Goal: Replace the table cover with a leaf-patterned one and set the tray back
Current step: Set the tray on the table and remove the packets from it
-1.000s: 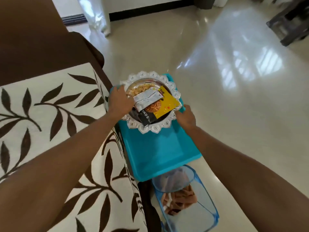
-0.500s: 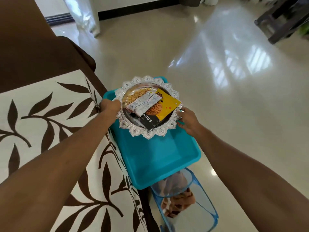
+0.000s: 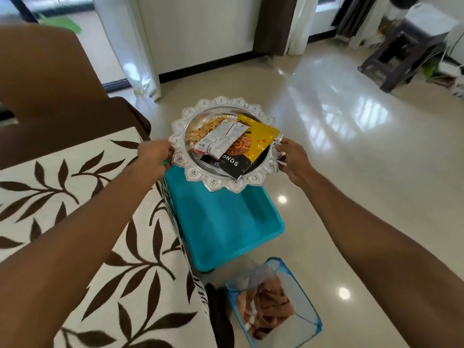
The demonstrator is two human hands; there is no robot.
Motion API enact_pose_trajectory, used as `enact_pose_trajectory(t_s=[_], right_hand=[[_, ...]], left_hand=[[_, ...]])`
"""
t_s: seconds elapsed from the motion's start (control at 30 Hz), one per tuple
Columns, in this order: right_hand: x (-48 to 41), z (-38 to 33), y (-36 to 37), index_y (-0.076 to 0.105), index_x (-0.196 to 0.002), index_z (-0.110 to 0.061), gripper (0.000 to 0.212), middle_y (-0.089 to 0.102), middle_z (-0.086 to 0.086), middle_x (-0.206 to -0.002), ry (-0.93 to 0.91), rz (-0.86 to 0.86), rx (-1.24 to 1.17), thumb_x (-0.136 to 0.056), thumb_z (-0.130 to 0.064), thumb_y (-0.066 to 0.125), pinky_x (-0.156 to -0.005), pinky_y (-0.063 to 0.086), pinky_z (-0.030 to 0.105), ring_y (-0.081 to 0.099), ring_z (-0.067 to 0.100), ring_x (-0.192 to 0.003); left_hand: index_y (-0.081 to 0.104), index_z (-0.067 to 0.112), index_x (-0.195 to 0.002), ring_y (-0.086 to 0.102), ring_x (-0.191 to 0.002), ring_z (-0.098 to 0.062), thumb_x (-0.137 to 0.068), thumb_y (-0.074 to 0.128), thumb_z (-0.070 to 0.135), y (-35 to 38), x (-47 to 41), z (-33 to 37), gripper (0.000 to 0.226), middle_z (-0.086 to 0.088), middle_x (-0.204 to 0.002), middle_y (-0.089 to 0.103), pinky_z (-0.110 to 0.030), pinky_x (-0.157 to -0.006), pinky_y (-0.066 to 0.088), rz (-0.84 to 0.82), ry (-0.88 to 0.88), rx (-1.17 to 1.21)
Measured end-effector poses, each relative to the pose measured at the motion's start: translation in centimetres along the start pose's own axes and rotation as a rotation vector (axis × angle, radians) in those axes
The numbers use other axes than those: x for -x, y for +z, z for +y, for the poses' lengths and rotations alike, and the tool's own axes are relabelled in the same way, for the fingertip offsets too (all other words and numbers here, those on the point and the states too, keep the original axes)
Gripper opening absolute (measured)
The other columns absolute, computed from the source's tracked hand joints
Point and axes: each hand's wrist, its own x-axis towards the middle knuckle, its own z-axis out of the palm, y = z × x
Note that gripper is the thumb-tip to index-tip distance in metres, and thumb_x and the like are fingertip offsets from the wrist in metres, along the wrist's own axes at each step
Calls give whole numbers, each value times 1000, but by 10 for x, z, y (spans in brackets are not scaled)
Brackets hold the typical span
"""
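A round silver tray (image 3: 221, 183) with a scalloped rim carries a yellow-and-black almond packet (image 3: 247, 149), a white packet (image 3: 221, 138) and loose nuts. It hangs above the far end of a turquoise plastic stool (image 3: 226, 222). My left hand (image 3: 154, 155) grips its left rim and my right hand (image 3: 291, 156) grips its right rim. The white cover with brown leaves (image 3: 75, 209) lies over the table at the left.
A blue mesh basket (image 3: 308, 320) with brown cloth in it stands on the glossy floor near the stool. A brown sofa (image 3: 50, 84) sits beyond the table. A dark stool (image 3: 399, 54) stands at the far right.
Both hands have lifted the silver tray up off the turquoise stool. The camera has tilted up, showing more of the room.
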Motion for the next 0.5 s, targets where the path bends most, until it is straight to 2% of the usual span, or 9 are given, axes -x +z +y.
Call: enact_pose_trajectory(t_s=[0.1,0.17,0.2,0.27,0.3,0.37,0.43,0.5], right_hand=[[31,-21,1,68,-94,-22,16,66,3,-89,-76,-9,5,-94,-10,58,-79,48,38,59,22,-80],[64,-30,3,67,-92,-23,15,66,2,-86,-135,-60,-3,-94,-11,58,-75,49,35,60,19,-76],[77,-35,6,67,-91,-22,15,67,1,-85,-166,-88,-4,-95,-12,57,-72,51,32,61,17,-73],[101,-42,12,67,-92,-21,14,69,0,-83,-209,-138,-18,-96,-13,57,-66,53,28,63,15,-70],[118,-42,17,67,-94,-20,13,71,1,-86,-221,-181,-28,-96,-13,57,-69,54,31,65,16,-73],[142,-43,30,69,-95,-18,14,73,3,-89,-250,-249,-50,-95,-12,57,-74,57,35,69,19,-78],[171,-43,48,69,-92,-17,14,73,3,-84,-265,-303,-61,-96,-10,57,-71,56,33,69,18,-75],[199,-42,69,70,-91,-15,11,72,7,-90,-282,-348,-46,-95,-12,60,-76,56,38,67,23,-82]], left_hand=[[68,10,-100,56,-44,-5,-87,64,1,-19,48,14,16,-2,-71,64,-20,-47,51,10,49,29],[70,11,-98,60,-55,-6,-88,65,2,-43,90,18,14,-2,-78,69,-25,-60,58,31,98,39],[70,11,-98,62,-56,-6,-88,66,2,-56,109,20,13,-2,-81,71,-25,-62,58,55,118,47],[69,10,-99,61,-51,-4,-89,66,3,-79,142,22,13,-3,-82,70,-21,-55,54,90,147,49],[69,11,-98,60,-51,-4,-90,65,3,-98,163,21,11,-2,-80,69,-20,-53,53,118,174,59],[71,13,-92,62,-58,-5,-91,66,5,-128,192,19,10,0,-80,70,-21,-56,53,165,201,58],[72,15,-87,62,-61,-6,-92,65,5,-163,220,15,13,0,-80,70,-21,-61,54,195,216,78],[73,12,-89,62,-61,-7,-91,65,4,-199,243,7,12,-1,-81,71,-21,-61,55,238,225,96]])
